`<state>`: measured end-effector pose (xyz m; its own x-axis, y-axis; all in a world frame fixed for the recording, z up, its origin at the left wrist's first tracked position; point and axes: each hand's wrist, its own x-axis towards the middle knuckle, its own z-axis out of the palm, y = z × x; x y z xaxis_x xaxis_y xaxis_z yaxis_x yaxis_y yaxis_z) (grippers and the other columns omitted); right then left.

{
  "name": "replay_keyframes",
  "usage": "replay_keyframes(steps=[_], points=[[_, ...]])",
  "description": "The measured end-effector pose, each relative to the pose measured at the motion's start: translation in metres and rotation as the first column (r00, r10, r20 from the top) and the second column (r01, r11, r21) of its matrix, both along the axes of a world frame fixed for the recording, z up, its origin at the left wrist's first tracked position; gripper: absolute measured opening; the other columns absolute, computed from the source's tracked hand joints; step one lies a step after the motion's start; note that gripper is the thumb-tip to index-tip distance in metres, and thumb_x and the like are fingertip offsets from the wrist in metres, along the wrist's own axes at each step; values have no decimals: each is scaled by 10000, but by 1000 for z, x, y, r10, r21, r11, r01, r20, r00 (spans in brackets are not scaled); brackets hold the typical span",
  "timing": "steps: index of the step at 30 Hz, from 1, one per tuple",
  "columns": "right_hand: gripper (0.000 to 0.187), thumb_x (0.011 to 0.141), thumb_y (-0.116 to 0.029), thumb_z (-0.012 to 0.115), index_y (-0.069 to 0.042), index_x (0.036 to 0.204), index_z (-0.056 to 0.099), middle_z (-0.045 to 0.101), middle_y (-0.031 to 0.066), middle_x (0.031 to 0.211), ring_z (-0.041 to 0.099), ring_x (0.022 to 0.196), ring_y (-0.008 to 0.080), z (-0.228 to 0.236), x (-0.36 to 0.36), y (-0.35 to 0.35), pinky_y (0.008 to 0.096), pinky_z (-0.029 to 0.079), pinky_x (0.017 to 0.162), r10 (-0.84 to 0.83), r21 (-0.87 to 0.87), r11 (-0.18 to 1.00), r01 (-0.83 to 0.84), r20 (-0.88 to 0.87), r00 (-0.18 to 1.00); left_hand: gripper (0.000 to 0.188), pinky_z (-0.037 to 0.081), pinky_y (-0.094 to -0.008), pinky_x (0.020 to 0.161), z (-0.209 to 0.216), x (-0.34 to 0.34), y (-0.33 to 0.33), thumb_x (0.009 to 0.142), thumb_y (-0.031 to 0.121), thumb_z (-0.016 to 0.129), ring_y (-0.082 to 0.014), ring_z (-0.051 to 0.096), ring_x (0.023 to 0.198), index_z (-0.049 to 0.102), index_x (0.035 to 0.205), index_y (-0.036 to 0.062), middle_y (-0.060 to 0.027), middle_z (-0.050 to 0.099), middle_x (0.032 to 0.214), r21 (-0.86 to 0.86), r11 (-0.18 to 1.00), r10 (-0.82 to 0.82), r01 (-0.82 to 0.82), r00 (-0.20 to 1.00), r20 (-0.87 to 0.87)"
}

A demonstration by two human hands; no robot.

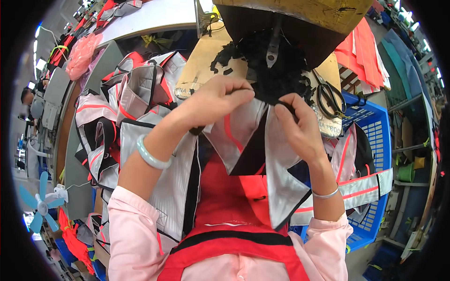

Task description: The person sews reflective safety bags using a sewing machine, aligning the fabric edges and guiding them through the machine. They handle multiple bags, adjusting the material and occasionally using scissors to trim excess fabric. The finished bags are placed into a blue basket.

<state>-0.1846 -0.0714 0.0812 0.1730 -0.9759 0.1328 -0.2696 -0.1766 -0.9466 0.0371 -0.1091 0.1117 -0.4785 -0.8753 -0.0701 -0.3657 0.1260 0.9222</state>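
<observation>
My left hand (pixel 220 99) is closed in a pinch on the upper edge of a silver-grey fabric piece (pixel 239 124) with a red stripe and black trim. My right hand (pixel 300 129) pinches the same black-edged top a little to the right, thumb against fingers. From both hands the fabric hangs down over my red apron (pixel 215 187). Just beyond my fingers lies a heap of black fabric scraps (pixel 269 68), with a pointed metal blade (pixel 273 52) over it. Black-handled scissors (pixel 329 99) rest on the board to the right of the heap.
A large pile of silver, black and red sewn pieces (pixel 136 93) lies at the left. At the right stands a blue plastic basket (pixel 382 136) holding similar pieces. A dark panel with a yellow edge (pixel 309 16) overhangs the cardboard-covered board (pixel 201 56). A blue fan (pixel 42 203) is far left.
</observation>
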Motion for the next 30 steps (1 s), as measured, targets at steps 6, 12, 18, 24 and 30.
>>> replay_keyframes(steps=[6,12,18,24,30], points=[[287,891,-209,572,46,1022,584,605,71,807,534,751,109,-10,4,-41,270,451,692,12,97,995,-8,-38,999,291,403,-253,648,-10,-2,-34,902,243,601,-85,487,699,658,956,-38,7,572,726,-7,991,137,-137,988,72],[296,897,-223,566,43,1025,591,586,49,796,522,747,97,-7,5,-59,268,446,686,-8,151,988,15,-49,999,323,397,-220,733,-22,1,-64,919,282,608,-68,502,800,659,1030,-17,24,593,844,25,998,52,-55,993,106],[307,897,-231,568,45,1030,592,568,31,777,494,723,92,-14,-1,-72,263,429,665,11,103,995,-8,-21,1000,338,423,-236,835,-23,-2,-73,916,266,618,-85,548,877,656,1068,-34,-5,636,911,9,997,76,-77,994,82],[328,894,-241,577,50,1045,593,567,27,784,482,726,84,-13,0,-79,247,414,663,-5,60,998,6,-9,1000,324,420,-232,872,-15,-2,-74,914,247,617,-90,566,925,660,1070,-34,-18,654,956,3,994,108,-108,992,71],[298,901,-239,576,26,1034,610,557,6,774,475,710,75,-8,-5,-79,244,406,632,-90,-24,996,90,4,996,341,435,-243,840,-18,1,-84,905,274,613,-99,570,921,657,1105,1,-24,658,962,-42,983,185,-181,975,123]])
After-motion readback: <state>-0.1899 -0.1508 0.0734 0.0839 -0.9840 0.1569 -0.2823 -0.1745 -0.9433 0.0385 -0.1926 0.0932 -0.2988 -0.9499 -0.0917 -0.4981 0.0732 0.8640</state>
